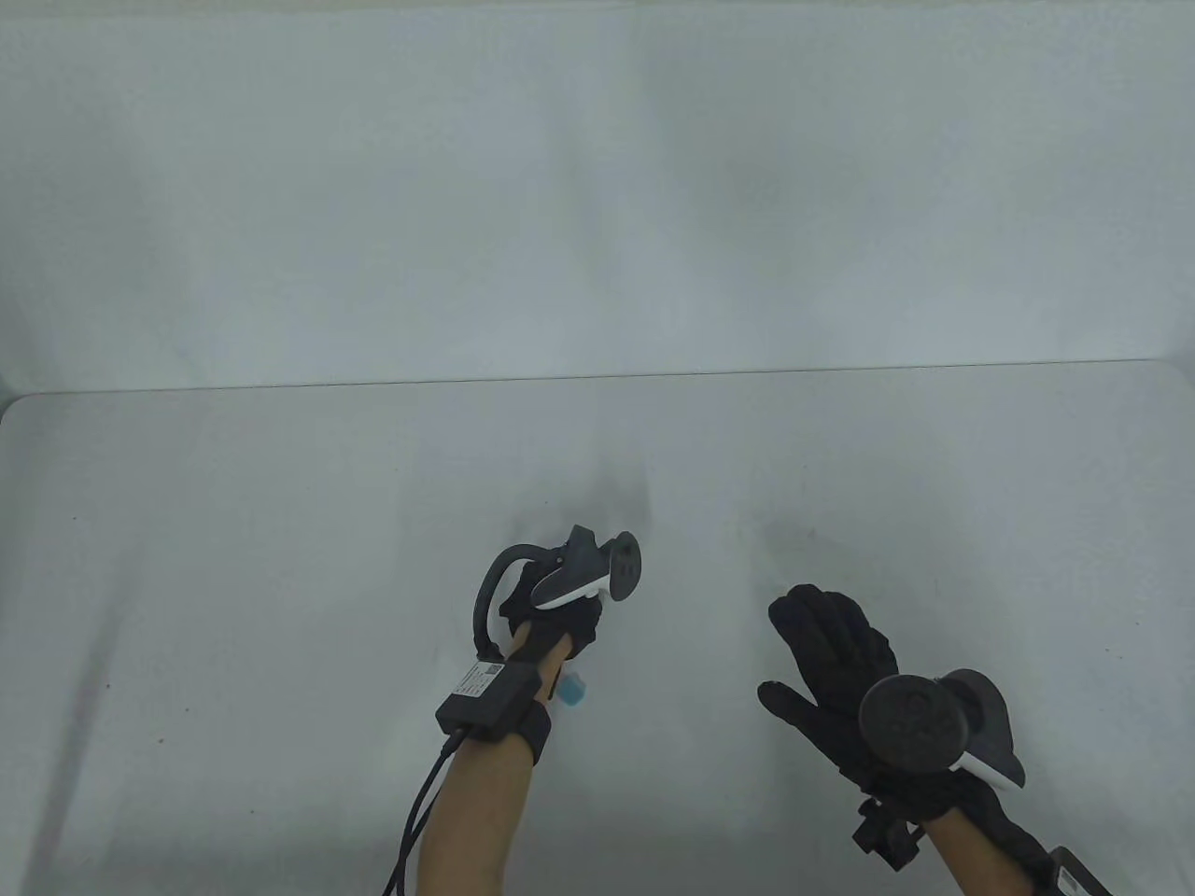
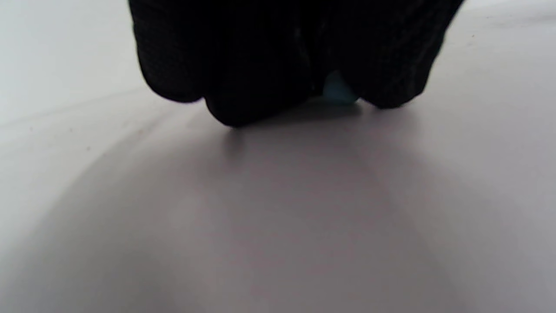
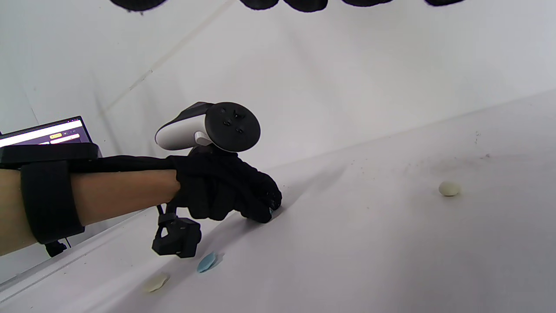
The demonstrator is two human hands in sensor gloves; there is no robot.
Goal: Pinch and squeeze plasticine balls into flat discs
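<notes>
My left hand [image 1: 558,618] is low over the table [image 1: 280,560] with its fingers curled down. In the left wrist view the gloved fingers [image 2: 260,87] pinch a pale blue plasticine piece [image 2: 338,91] against the surface, and only a sliver of it shows. My right hand [image 1: 829,649] hovers to the right, palm down, fingers straight, holding nothing; its fingertips [image 3: 304,3] edge the top of the right wrist view. A flat blue disc [image 3: 206,262] and a flat cream disc [image 3: 156,282] lie under my left forearm. A cream ball [image 3: 449,188] sits alone further off.
The blue disc [image 1: 571,689] peeks out beside my left wrist in the table view. A laptop screen [image 3: 43,132] stands behind my left arm. The table's far edge [image 1: 597,375] meets a white wall.
</notes>
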